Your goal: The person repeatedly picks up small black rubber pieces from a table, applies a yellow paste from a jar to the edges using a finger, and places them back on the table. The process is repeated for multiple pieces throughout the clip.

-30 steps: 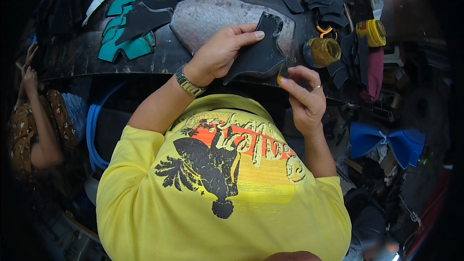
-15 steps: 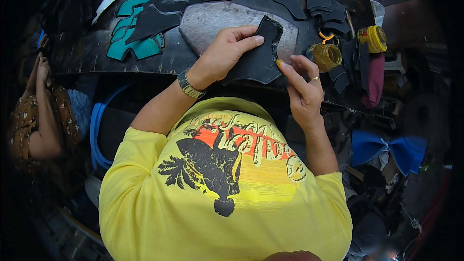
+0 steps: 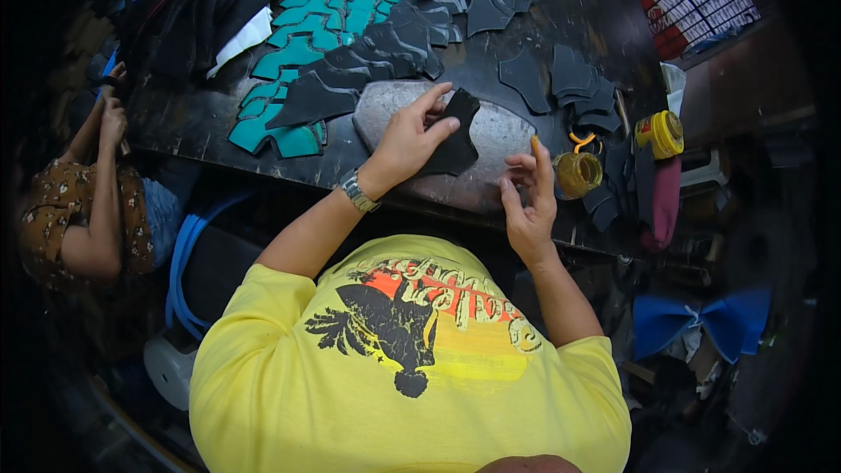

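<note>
A black cut leather piece [image 3: 451, 142] lies on a grey stone slab [image 3: 499, 136] at the near edge of a dark workbench [image 3: 578, 26], pinned there by the left hand [image 3: 410, 138] of a person in a yellow printed shirt [image 3: 412, 368]. The fingers of that hand lie flat and spread across the piece's left side, pressing down on it rather than closing around it; a metal wristwatch [image 3: 359, 191] shows at the wrist. The right hand [image 3: 527, 197] hovers just beside the piece, over the slab's right end, fingers loosely apart and holding nothing, the forefinger tip smeared yellow.

Just to the right of that hand stands an open amber glue jar [image 3: 578, 173], and beyond it a yellow tin [image 3: 659, 133] near the bench's right edge. More black pieces [image 3: 574, 79] are stacked behind the jar, while rows of teal pieces [image 3: 298, 44] and dark ones fan out across the bench's left half. At the far left, another person in a patterned top [image 3: 61, 210] works with both hands raised to the bench's edge. A blue bundle [image 3: 701, 320] sits low at the right.
</note>
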The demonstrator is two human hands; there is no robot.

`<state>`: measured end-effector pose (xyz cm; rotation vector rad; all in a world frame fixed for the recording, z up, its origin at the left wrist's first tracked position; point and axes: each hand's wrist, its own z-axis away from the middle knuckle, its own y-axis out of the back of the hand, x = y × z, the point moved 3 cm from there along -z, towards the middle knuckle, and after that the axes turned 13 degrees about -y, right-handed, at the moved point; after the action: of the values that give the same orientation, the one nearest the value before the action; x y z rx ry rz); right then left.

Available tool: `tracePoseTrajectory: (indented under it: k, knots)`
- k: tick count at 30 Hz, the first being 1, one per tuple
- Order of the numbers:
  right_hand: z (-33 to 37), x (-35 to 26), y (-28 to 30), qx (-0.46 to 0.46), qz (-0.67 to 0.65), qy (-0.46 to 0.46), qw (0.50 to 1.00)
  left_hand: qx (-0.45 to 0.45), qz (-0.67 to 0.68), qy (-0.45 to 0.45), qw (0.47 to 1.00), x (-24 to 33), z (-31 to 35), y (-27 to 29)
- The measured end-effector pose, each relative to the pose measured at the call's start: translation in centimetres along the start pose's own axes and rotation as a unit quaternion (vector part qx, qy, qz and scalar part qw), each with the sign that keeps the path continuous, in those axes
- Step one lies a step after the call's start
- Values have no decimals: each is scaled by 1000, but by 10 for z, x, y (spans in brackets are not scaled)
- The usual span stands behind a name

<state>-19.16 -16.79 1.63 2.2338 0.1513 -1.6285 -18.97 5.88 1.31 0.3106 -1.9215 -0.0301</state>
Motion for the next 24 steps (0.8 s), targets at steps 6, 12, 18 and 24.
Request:
tracePoseTrajectory:
  k: [6, 12, 18, 24]
  knots:
    - [-10, 29, -16, 32, -26, -24, 999, -111, -115, -69, 985, 21, 27, 11]
    - [-6, 36, -15, 41, -87, -14, 995, -101, -68, 74, 990, 28, 27, 16]
    - [-6, 34, -16, 35, -71, -18, 997, 23, -28, -76, 996, 22, -47, 39]
    - [-6, 33, -17, 38, -61, -19, 997, -5, -233, -50, 971, -36, -178, 18]
